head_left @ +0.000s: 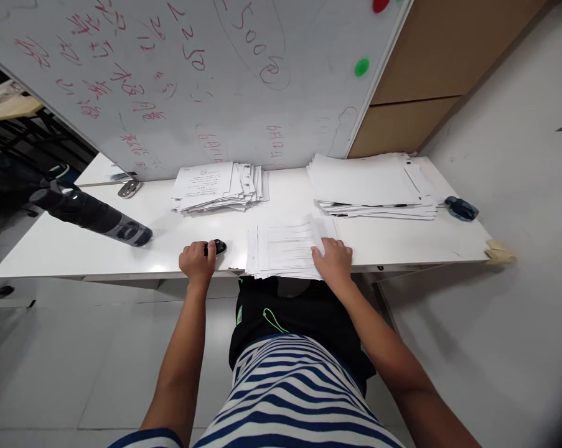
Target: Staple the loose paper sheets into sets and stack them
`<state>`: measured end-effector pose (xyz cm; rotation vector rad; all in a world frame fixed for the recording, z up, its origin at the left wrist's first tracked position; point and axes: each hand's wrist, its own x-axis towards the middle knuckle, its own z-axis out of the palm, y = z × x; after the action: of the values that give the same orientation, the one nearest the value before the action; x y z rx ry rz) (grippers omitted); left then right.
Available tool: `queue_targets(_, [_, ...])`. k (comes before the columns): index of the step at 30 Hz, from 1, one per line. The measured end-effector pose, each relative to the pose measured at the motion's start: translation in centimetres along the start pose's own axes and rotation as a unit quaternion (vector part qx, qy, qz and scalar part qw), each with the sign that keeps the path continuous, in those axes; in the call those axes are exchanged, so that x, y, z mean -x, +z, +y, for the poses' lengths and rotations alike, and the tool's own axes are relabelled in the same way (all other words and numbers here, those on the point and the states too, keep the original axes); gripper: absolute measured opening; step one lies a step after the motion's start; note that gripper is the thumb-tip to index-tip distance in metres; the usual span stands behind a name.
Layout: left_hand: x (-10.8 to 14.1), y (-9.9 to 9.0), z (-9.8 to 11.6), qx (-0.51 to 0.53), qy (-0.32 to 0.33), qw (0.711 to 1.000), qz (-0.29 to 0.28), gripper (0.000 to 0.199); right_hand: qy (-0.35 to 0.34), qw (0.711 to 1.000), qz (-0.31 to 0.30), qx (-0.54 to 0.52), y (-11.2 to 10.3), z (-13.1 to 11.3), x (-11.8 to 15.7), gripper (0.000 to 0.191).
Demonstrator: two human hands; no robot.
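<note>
My left hand [197,263] is at the front edge of the white desk, its fingers closed around a small black rounded object [221,246]. Only one end of that object shows, so its kind is unclear. To its right, a small stack of printed sheets [285,249] lies at the desk edge, in front of my body. My right hand [335,260] grips the right side of the stack's top sheet, thumb on the print. Near the thumb the paper is curled up a little; the fingertips are partly hidden.
Behind are a left pile of printed papers [206,183] and a larger right pile [365,180]. A black bottle [98,214] and a grey hand-sized object [129,188] are left; a dark blue object [462,208] is right. A whiteboard [299,93] backs the desk [402,246].
</note>
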<state>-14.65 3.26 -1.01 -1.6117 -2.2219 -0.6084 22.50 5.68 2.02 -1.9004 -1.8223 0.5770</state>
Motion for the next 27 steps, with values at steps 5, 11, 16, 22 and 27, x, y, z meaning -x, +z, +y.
queue_targets(5, [0.0, 0.0, 0.0, 0.003, -0.008, 1.000, -0.018, 0.041, -0.047, 0.992, 0.109, 0.050, 0.8, -0.1, 0.7, 0.058])
queue_targets(11, [-0.1, -0.2, 0.1, 0.002, 0.003, 1.000, -0.011, 0.039, -0.090, 0.991, 0.086, 0.043, 0.4, 0.9, 0.6, 0.040])
queue_targets(16, [-0.2, -0.2, 0.1, 0.020, -0.005, 1.000, -0.011, 0.037, -0.100, 0.995, 0.011, -0.015, 0.6, 2.2, -0.2, 0.045])
queue_targets(22, [-0.4, -1.1, 0.7, 0.029, -0.020, 0.999, -0.017, 0.037, -0.002, 0.993, 0.090, -0.082, 1.1, 2.8, -0.3, 0.069])
queue_targets(27, [2.0, -3.8, 4.9, 0.146, 0.044, 0.988, 0.013, 0.030, -0.004, 0.986, 0.052, -0.160, 1.1, 2.1, 0.6, 0.074])
